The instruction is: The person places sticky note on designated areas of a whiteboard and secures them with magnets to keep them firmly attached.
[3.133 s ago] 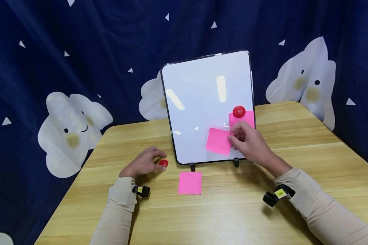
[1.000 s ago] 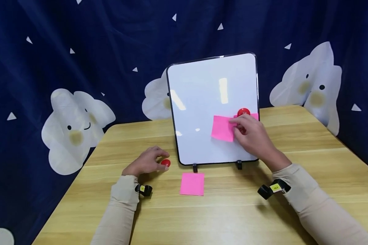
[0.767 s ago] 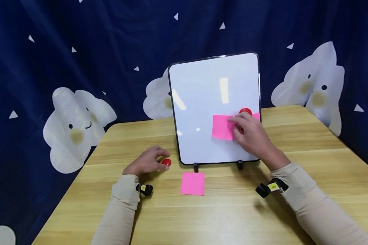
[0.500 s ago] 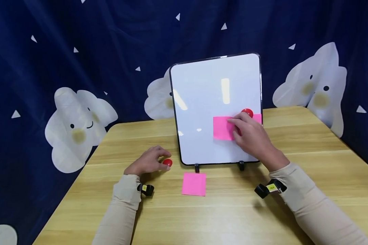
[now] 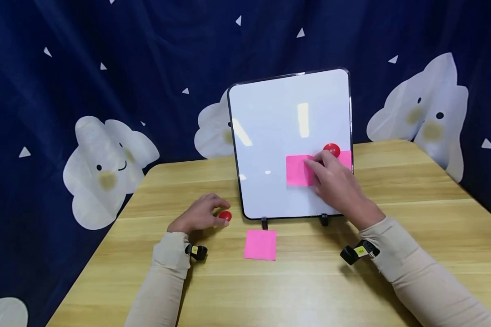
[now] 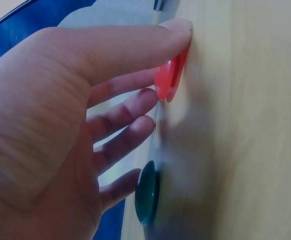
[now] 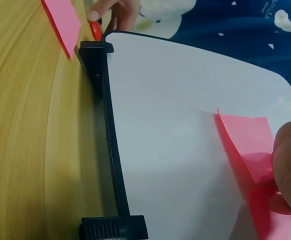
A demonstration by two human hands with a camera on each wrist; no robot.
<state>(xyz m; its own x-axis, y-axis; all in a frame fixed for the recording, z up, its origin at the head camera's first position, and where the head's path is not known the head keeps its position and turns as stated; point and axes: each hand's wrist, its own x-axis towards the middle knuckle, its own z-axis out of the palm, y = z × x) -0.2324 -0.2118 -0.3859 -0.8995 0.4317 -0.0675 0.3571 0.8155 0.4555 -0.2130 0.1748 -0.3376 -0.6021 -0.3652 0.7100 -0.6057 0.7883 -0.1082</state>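
Note:
My right hand pinches a pink sticky note by its right side, against the lower right of a whiteboard. In the right wrist view the note bends away from the board at its left edge. Partly behind that hand, a second pink sticky note hangs under a red round magnet. On the table, the thumb and fingers of my left hand curl round another red magnet. A green magnet lies by the little finger in the left wrist view.
A third pink sticky note lies on the wooden table before the board. Two black feet hold the whiteboard up, leaning back. Behind the table hangs a dark blue curtain with cloud prints.
My right hand has lifted its sticky note up the board and turned it from tilted to nearly level, beside the pinned note. My left hand stays at the red magnet. The head view has shifted slightly.

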